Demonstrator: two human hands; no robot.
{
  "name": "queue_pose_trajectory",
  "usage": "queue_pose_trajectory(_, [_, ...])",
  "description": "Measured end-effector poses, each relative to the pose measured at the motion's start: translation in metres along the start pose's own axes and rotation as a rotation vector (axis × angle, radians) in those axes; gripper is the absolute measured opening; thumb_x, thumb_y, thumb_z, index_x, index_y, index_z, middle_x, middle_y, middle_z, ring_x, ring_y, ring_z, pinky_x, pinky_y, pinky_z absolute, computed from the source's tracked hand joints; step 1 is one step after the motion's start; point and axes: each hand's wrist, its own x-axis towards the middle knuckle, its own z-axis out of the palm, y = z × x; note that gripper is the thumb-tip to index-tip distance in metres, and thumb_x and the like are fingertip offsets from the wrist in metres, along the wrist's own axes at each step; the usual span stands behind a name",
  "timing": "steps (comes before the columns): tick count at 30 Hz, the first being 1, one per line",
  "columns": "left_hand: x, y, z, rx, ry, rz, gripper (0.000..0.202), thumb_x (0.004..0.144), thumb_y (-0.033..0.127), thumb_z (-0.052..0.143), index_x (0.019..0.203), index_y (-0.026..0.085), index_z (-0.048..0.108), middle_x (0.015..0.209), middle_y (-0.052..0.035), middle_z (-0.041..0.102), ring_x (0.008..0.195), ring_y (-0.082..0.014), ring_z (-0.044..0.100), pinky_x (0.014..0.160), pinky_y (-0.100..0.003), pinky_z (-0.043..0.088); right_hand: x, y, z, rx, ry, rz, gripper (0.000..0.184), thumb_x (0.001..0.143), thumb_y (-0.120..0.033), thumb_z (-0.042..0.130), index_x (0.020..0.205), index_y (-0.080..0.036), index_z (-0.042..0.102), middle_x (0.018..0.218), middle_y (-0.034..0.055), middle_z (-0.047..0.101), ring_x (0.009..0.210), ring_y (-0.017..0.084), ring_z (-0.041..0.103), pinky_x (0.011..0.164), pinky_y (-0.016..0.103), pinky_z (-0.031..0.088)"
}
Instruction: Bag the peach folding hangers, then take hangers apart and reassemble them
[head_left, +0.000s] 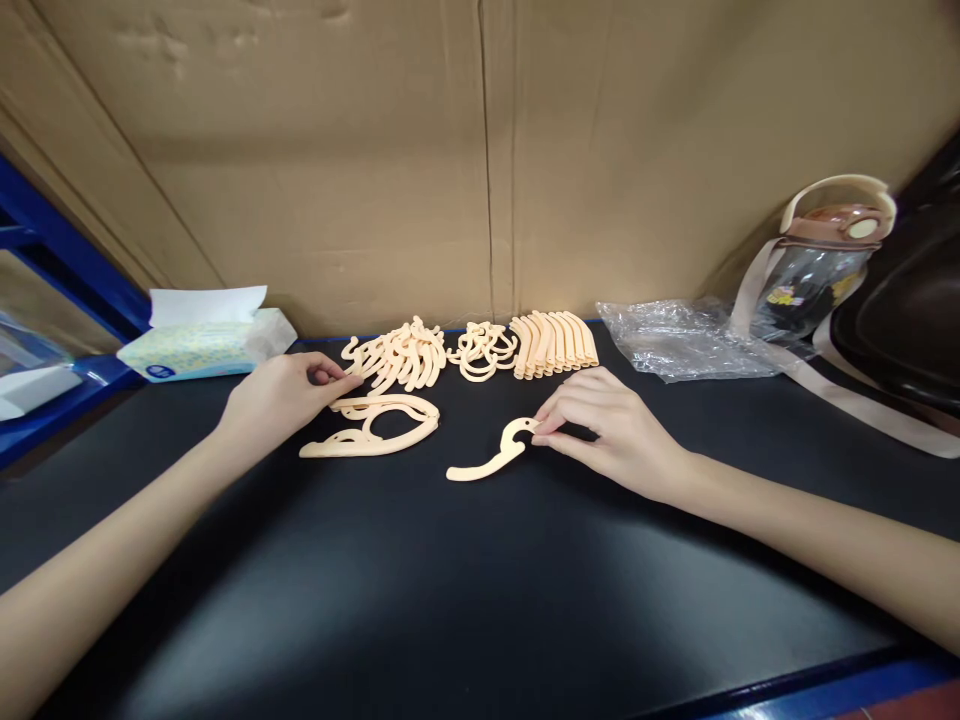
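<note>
My left hand [281, 395] lies on the black tabletop [480, 580] with its fingertips pinching the near edge of a pile of cream plastic hook pieces [397, 358]. Just in front of that hand lie two cream curved pieces stacked together [375, 428]. My right hand [604, 425] pinches the round end of a single cream curved hook piece [491, 455] that rests flat on the table. Behind it sit a small heap of ring-shaped cream parts [484, 350] and a neat row of curved cream pieces [555, 342].
A tissue box [202, 335] stands at the back left by a blue shelf frame [45, 235]. A crumpled clear plastic bag [686, 340], a water bottle with a strap [817, 265] and a dark bag [907, 310] lie at the back right. Cardboard [480, 150] forms the back wall.
</note>
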Motion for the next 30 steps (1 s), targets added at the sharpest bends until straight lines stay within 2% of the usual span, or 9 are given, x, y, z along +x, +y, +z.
queue_pose_trajectory(6, [0.001,0.003,0.0,0.028,0.019,-0.018,0.042,0.084,0.058,0.053,0.084,0.018,0.066,0.082,-0.0046,0.067,0.071,-0.0236,0.06,0.056,-0.028,0.037,-0.001,0.007,0.002,-0.023,-0.046,0.146,0.011,0.09,-0.024,0.066,0.08,-0.022,0.062,0.085,-0.0003,0.073,0.083,0.018,0.064,0.085,0.035,0.04])
queue_pose_trajectory(10, [-0.004,0.009,-0.003,0.076,0.083,0.009,0.033,0.085,0.049,0.051,0.084,0.019,0.067,0.089,-0.0041,0.065,0.077,-0.0229,0.057,0.058,-0.027,0.036,-0.001,0.012,0.003,-0.047,-0.077,0.222,0.011,0.09,-0.024,0.067,0.08,-0.022,0.062,0.083,-0.0011,0.071,0.08,0.017,0.063,0.082,0.034,0.041])
queue_pose_trajectory(15, [-0.006,0.011,-0.005,0.136,0.201,-0.044,0.028,0.086,0.042,0.047,0.078,0.02,0.063,0.076,-0.0042,0.058,0.083,-0.0246,0.055,0.054,-0.026,0.029,-0.002,0.016,0.004,-0.07,-0.094,0.286,0.008,0.088,-0.023,0.067,0.082,-0.021,0.062,0.08,-0.0007,0.067,0.079,0.018,0.061,0.075,0.032,0.043])
queue_pose_trajectory(20, [-0.007,0.009,-0.012,0.156,0.286,-0.087,0.032,0.087,0.044,0.046,0.08,0.018,0.062,0.072,-0.006,0.056,0.079,-0.0259,0.054,0.053,-0.026,0.026,-0.002,0.017,0.004,-0.023,-0.117,0.34,0.006,0.09,-0.021,0.064,0.085,-0.02,0.063,0.086,0.001,0.066,0.082,0.017,0.06,0.076,0.032,0.045])
queue_pose_trajectory(24, [-0.013,0.017,-0.018,0.143,0.367,-0.023,0.028,0.09,0.043,0.046,0.085,0.019,0.06,0.081,-0.0049,0.06,0.087,-0.0257,0.055,0.056,-0.026,0.028,-0.001,0.018,0.004,-0.036,-0.115,0.334,0.007,0.091,-0.023,0.063,0.084,-0.02,0.064,0.085,0.0013,0.066,0.081,0.017,0.06,0.075,0.033,0.045])
queue_pose_trajectory(26, [-0.018,0.024,-0.016,0.14,0.426,0.031,0.025,0.092,0.04,0.046,0.081,0.021,0.057,0.078,-0.0032,0.058,0.089,-0.0246,0.055,0.056,-0.027,0.028,0.0,0.018,0.004,-0.056,-0.112,0.334,0.007,0.09,-0.023,0.064,0.084,-0.021,0.064,0.084,0.0009,0.066,0.081,0.017,0.06,0.075,0.033,0.045])
queue_pose_trajectory(28, [-0.023,0.033,-0.011,0.165,0.498,0.146,0.025,0.094,0.038,0.046,0.076,0.022,0.052,0.075,-0.0021,0.057,0.087,-0.0228,0.055,0.056,-0.027,0.03,0.0,0.018,0.004,-0.062,-0.115,0.342,0.008,0.091,-0.024,0.063,0.083,-0.021,0.064,0.085,0.0007,0.066,0.08,0.017,0.06,0.076,0.033,0.045])
queue_pose_trajectory(30, [-0.031,0.04,-0.004,0.216,0.587,0.321,0.026,0.096,0.034,0.046,0.073,0.022,0.05,0.072,-0.0014,0.057,0.082,-0.0212,0.055,0.056,-0.028,0.033,0.0,0.016,0.004,-0.032,-0.091,0.374,0.009,0.091,-0.03,0.063,0.088,-0.021,0.063,0.089,0.0013,0.067,0.079,0.017,0.061,0.075,0.033,0.046])
